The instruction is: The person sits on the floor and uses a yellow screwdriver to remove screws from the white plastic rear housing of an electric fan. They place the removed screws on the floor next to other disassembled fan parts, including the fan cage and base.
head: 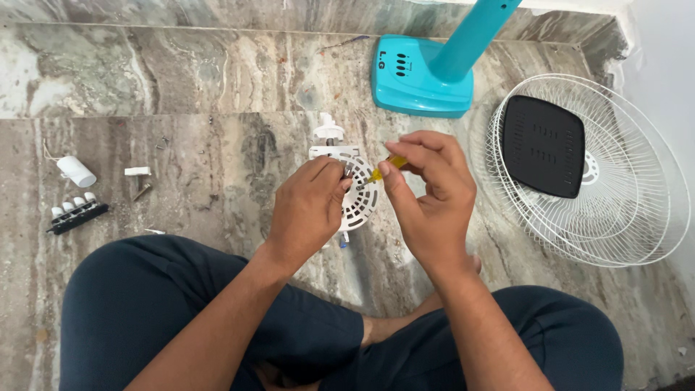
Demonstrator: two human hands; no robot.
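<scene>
Seen from a head camera looking down, a person sits cross-legged on a marble floor (181, 80), dark trousers filling the lower frame. The left hand (308, 210) is closed around the edge of a white slotted fan motor housing (358, 195), which lies on the floor just in front of the knees, with a white shaft knob (328, 132) sticking out at its far side. The right hand (427, 195) has its fingers pinched together on a small yellow-handled screwdriver (387, 166), whose tip points down and left into the housing, close to the left fingertips. To do this well, it seems wise to keep the housing pressed flat and the driver in line with the screw so that it does not slip. To the right lie two white wire fan guards (622, 210), stacked, with a black square cover (543, 145) resting on them. Beyond the hands stands the fan's teal base (405, 83) with its teal pole (474, 36). Well apart on the left are a white cylindrical capacitor (76, 171), a black switch block with white buttons (76, 212) and a few small loose parts (137, 174).
</scene>
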